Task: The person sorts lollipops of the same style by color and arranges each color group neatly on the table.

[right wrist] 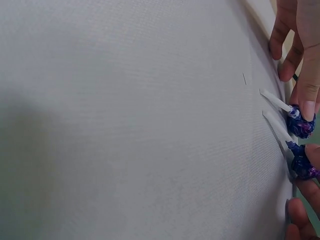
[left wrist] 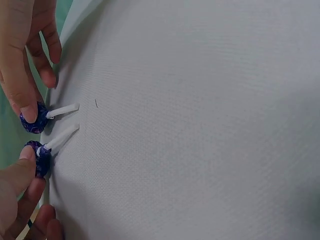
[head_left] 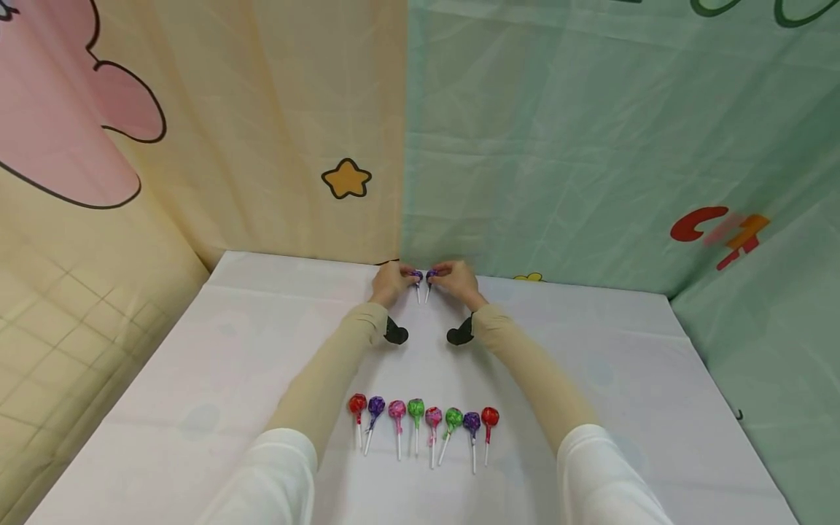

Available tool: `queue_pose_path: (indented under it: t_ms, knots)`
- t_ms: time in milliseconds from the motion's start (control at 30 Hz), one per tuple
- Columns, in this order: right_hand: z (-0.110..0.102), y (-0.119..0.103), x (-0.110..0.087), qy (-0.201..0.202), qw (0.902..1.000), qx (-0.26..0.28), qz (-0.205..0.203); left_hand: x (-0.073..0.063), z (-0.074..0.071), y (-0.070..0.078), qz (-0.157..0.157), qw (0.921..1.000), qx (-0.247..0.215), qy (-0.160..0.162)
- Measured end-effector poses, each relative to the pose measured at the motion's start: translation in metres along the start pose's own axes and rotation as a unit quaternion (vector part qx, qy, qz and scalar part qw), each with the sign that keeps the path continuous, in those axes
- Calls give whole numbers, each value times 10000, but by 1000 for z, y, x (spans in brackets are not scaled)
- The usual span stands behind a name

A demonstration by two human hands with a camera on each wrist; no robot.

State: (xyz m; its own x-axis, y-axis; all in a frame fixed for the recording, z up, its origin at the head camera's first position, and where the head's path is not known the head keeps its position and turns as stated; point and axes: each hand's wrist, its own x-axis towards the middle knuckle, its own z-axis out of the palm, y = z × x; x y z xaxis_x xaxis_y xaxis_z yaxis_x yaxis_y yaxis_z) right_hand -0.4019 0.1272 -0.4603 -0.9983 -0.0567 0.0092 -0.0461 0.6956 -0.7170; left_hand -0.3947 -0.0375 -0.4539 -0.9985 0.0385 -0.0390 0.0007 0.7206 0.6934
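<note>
At the far edge of the table my left hand (head_left: 390, 283) pinches a purple-wrapped lollipop (left wrist: 43, 161) by its head between thumb and fingers. Beside it, my right hand (head_left: 459, 281) pinches a second purple lollipop (right wrist: 302, 166) the same way. The two lollipops are close together but apart, and their white sticks (left wrist: 64, 136) point back toward me over the white cloth. Nearer to me, between the forearms, lies a row of several lollipops, among them a red one (head_left: 357, 404), a green one (head_left: 416, 408) and a pink one (head_left: 433, 417).
A white cloth covers the table (head_left: 262, 350). Right behind its far edge hangs a curtain (head_left: 525, 146), beige on the left and green on the right, with printed shapes such as a star (head_left: 346, 179). Black wrist mounts (head_left: 396, 332) stick out under both wrists.
</note>
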Motion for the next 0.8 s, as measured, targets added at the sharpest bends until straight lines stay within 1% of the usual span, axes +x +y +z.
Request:
queue_pose_path:
  t_ms: [267,400,633,800]
  knots:
    - [3,-3,-2,60,10000,-47,50,1,4,-2,-26,9997,-215,74]
    - [5,-4,-3,109,9999,-41,10,0,4,-2,27,9994,-316,134]
    - [7,0,-2,154,9999,-74,20,2,8,-5,40,9996,-265,116]
    - [7,2,-1,126,9999,12,-5,2,8,-6,37,9995,-301,106]
